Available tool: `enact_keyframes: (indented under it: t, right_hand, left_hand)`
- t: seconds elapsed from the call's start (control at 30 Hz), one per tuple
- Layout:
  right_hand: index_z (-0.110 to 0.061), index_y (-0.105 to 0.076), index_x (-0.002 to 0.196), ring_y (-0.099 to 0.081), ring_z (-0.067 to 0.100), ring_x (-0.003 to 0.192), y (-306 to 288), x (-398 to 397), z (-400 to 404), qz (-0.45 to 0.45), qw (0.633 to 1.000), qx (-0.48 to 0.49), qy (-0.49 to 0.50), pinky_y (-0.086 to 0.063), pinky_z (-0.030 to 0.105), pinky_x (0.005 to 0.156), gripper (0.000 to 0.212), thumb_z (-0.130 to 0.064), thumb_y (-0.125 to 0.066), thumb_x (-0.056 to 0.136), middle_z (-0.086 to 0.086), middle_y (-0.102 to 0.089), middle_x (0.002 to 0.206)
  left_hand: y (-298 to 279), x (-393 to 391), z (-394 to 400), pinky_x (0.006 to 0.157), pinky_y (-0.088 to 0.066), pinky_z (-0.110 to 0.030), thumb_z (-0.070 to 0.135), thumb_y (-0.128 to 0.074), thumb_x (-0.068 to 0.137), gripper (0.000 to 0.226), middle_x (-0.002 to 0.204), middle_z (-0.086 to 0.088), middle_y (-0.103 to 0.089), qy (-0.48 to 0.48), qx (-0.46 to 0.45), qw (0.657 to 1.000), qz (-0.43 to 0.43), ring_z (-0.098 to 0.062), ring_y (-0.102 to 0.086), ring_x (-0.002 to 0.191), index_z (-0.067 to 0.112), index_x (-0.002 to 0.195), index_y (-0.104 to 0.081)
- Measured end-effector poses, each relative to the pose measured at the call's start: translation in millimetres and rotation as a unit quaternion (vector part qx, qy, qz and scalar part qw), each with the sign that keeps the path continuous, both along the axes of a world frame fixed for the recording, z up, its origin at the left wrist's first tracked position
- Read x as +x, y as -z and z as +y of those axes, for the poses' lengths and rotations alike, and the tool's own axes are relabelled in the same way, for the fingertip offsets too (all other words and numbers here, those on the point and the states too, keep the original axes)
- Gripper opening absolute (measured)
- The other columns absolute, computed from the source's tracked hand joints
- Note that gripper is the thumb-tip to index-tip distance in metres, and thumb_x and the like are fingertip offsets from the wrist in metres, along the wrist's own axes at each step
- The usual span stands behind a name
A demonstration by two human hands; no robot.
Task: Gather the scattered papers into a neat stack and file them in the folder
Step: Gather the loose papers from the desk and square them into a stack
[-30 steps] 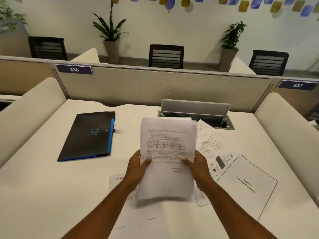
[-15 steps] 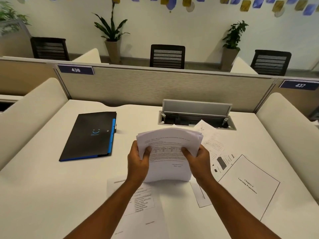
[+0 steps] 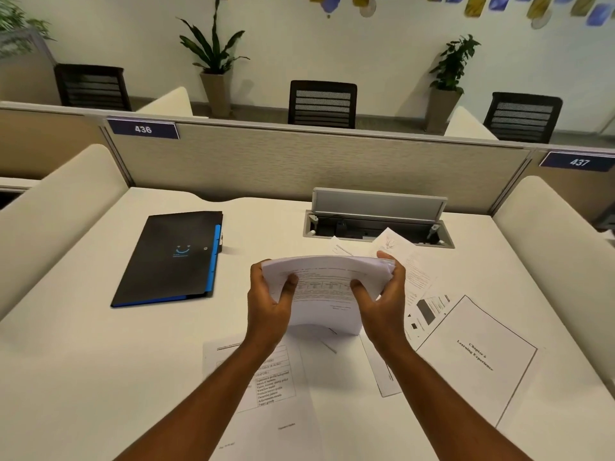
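Stack (image 3: 327, 291) lower, btw both grips.

I see a white surface (image 3: 83, 361) with a grey cable hatch (image 3: 377, 224) near its far edge, lid raised. A beige partition (image 3: 316, 164) runs along that far edge, carrying blue number plates reading 436 (image 3: 143, 129) and 437 (image 3: 579, 162). Cream side screens (image 3: 56, 201) flank the left and right edges. Beyond the partition stand three black mesh chairs (image 3: 322, 104) and two potted plants (image 3: 213, 61) against a pale wall.
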State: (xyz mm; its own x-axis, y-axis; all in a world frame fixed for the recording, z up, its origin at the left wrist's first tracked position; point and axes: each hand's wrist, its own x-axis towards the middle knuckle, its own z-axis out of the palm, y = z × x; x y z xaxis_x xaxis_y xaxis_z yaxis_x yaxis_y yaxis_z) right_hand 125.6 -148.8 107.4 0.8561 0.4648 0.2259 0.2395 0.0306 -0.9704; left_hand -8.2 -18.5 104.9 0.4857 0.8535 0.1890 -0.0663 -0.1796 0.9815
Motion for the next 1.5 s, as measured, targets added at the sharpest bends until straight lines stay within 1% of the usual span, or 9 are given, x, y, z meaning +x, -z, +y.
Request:
enact_keyframes:
  t: [0.23,0.6,0.77,0.9,1.0,1.07,1.2,1.4,1.5]
  right_hand:
    - [-0.032,-0.043,0.132,-0.058,0.015,0.114,4,3,-1,0.011,1.000,-0.007,-0.003,-0.057,0.015,0.080,0.063,-0.003,-0.076,0.087,-0.008,-0.056,0.123]
    - [-0.035,-0.056,0.121,-0.066,0.016,0.099,6,11,7,0.024,0.998,-0.059,0.020,-0.055,0.015,0.068,0.032,-0.019,-0.068,0.096,-0.011,-0.066,0.104]
    - [-0.042,-0.059,0.104,-0.070,0.014,0.088,0,15,7,0.088,0.994,-0.010,0.058,-0.061,0.018,0.062,0.031,-0.014,-0.069,0.095,-0.011,-0.069,0.099]
    - [-0.035,-0.063,0.105,-0.072,0.020,0.091,-5,19,7,0.198,0.976,0.054,0.067,-0.063,0.028,0.066,0.030,-0.010,-0.072,0.092,-0.008,-0.074,0.098]
    - [-0.032,-0.065,0.109,-0.071,0.026,0.098,-3,21,4,0.252,0.963,0.075,0.063,-0.062,0.046,0.081,0.032,-0.006,-0.072,0.091,-0.004,-0.075,0.101]
    - [-0.028,-0.066,0.113,-0.070,0.031,0.103,0,21,1,0.290,0.950,0.102,0.053,-0.061,0.053,0.087,0.034,-0.003,-0.071,0.091,0.000,-0.077,0.102]
    - [-0.023,-0.065,0.122,-0.071,0.033,0.105,5,20,-3,0.339,0.929,0.145,0.019,-0.060,0.055,0.089,0.040,0.003,-0.067,0.091,0.006,-0.077,0.109]
    - [-0.014,-0.062,0.129,-0.072,0.033,0.109,17,41,-23,0.363,0.916,0.169,-0.025,-0.061,0.051,0.089,0.049,0.001,-0.072,0.083,0.013,-0.074,0.120]
    - [-0.018,-0.065,0.127,-0.072,0.034,0.107,22,62,-40,0.341,0.934,0.094,-0.043,-0.062,0.049,0.087,0.044,-0.001,-0.070,0.086,0.010,-0.076,0.116]
  left_hand:
    - [2,-1,7,0.070,-0.056,-0.018,0.046,-0.068,0.078,0.042,0.105,0.014,-0.059,0.000,-0.001,1.000,0.009,-0.016,-0.062,0.098,0.053,0.109,-0.040]
    - [5,6,10,0.075,-0.056,-0.019,0.033,-0.064,0.085,0.035,0.106,0.013,-0.059,-0.003,-0.012,0.999,0.035,-0.015,-0.062,0.097,0.041,0.112,-0.043]
    - [8,4,12,0.072,-0.051,-0.007,0.031,-0.076,0.078,0.064,0.116,0.029,-0.050,-0.030,-0.006,0.999,0.029,-0.002,-0.059,0.104,0.047,0.124,-0.034]
    - [25,0,21,0.094,-0.051,-0.044,0.034,-0.081,0.073,0.094,0.147,0.002,-0.034,-0.109,-0.109,0.985,0.083,-0.023,-0.049,0.124,0.032,0.145,-0.021]
    - [32,-2,30,0.100,-0.044,-0.055,0.036,-0.083,0.070,0.103,0.143,-0.006,-0.037,-0.154,-0.245,0.952,0.097,-0.030,-0.050,0.120,0.029,0.148,-0.017]
    - [34,-4,32,0.102,-0.040,-0.058,0.036,-0.082,0.072,0.098,0.130,-0.006,-0.049,-0.130,-0.338,0.930,0.057,-0.026,-0.053,0.111,0.027,0.147,-0.021]
    - [41,-11,29,0.091,-0.050,-0.063,0.028,-0.071,0.086,0.047,0.119,-0.012,-0.067,0.040,-0.383,0.917,-0.099,-0.037,-0.064,0.110,0.025,0.129,-0.054]
    - [33,-15,38,0.082,-0.058,-0.048,0.027,-0.071,0.085,0.035,0.111,-0.001,-0.070,-0.033,-0.269,0.961,-0.059,-0.026,-0.068,0.101,0.030,0.117,-0.056]
    - [25,-21,47,0.071,-0.060,-0.037,0.032,-0.071,0.083,0.029,0.106,0.003,-0.069,-0.062,-0.218,0.974,-0.026,-0.023,-0.069,0.095,0.034,0.107,-0.055]
